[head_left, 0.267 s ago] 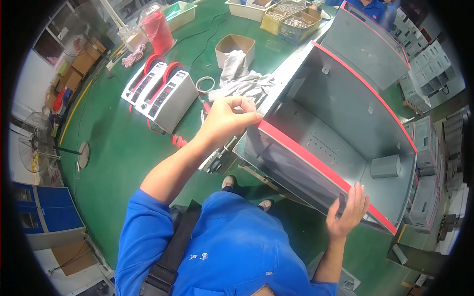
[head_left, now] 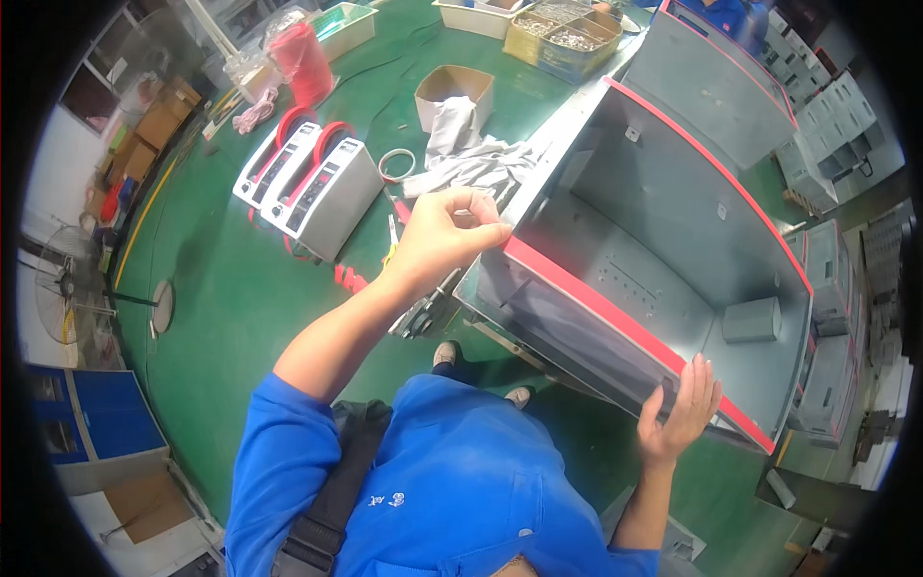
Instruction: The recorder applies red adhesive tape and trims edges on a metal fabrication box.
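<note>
A large grey metal box with an open top lies on the right, its rims edged in red tape. At the box's near left corner, my left hand is closed, thumb and forefinger pinching the end of the red tape. My right hand rests on the near rim toward its right end, with fingers stretched out and thumb apart. Inside the box, a small grey block-shaped piece sits against the right end, and the floor panel has rows of holes.
Two white tape dispensers with red rolls stand left of my left hand. Beyond it lie pale cloths, a cardboard box and a divided bin of small metal parts. Another red-edged grey box stands behind, near a person in blue.
</note>
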A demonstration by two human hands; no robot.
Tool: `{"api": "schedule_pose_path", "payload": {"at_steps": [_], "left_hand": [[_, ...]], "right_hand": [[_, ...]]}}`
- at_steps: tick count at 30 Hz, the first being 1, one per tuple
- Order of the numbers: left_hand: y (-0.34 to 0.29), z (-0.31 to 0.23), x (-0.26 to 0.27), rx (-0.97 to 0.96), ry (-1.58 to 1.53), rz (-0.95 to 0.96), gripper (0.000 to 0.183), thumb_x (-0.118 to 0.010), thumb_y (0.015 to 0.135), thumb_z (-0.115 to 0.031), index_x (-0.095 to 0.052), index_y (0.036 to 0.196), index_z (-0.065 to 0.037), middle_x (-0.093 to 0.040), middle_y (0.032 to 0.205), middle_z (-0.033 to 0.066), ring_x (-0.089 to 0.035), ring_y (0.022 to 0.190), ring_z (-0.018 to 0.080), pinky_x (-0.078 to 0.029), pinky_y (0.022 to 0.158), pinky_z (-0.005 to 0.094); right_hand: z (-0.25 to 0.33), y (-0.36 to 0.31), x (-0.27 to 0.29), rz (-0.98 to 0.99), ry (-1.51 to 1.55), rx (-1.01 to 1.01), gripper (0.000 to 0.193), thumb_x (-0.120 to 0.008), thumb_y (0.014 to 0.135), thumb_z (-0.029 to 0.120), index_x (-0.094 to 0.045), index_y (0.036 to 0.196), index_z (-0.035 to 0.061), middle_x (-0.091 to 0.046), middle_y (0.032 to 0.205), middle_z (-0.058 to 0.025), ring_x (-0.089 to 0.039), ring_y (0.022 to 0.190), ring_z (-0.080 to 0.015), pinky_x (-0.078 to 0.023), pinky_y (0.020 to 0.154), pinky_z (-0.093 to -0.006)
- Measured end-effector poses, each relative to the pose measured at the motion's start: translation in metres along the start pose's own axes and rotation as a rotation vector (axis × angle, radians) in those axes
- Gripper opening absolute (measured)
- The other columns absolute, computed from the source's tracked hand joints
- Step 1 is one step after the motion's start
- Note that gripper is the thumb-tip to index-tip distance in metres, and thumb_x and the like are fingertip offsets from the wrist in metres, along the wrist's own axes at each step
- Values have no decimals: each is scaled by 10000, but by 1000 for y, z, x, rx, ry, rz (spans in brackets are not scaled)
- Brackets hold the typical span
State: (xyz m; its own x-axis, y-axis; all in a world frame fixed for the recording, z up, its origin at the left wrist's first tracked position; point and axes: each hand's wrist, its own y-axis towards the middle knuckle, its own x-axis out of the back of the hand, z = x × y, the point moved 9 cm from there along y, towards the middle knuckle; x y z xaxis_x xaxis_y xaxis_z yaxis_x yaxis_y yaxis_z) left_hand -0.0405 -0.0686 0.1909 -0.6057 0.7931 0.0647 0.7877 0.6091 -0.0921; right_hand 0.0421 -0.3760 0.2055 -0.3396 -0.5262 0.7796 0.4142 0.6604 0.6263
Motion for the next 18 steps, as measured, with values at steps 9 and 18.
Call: {"api": "schedule_pose_path", "payload": {"at_steps": [9, 18], "left_hand": [[2, 2, 5, -276, 61, -70, 256, -662, 716, -98, -537, 927, -21, -539, 859, 30, -469, 592, 28, -394, 553, 188], [19, 46, 27, -72, -142, -7, 275, -585, 816, -94, -506, 1066, -13, -536, 927, 35, -426, 584, 31, -332, 492, 177]], "right_hand": [[41, 25, -17, 52, 7, -26, 489, -590, 723, 96, -464, 1176, -36, -479, 1223, -187, -409, 1182, -349, -257, 991, -503], [159, 98, -60, -5, 176, 90, 429, -573, 761, 156, -511, 1140, -36, -515, 1178, -187, -483, 1114, -319, -352, 954, -428]]}}
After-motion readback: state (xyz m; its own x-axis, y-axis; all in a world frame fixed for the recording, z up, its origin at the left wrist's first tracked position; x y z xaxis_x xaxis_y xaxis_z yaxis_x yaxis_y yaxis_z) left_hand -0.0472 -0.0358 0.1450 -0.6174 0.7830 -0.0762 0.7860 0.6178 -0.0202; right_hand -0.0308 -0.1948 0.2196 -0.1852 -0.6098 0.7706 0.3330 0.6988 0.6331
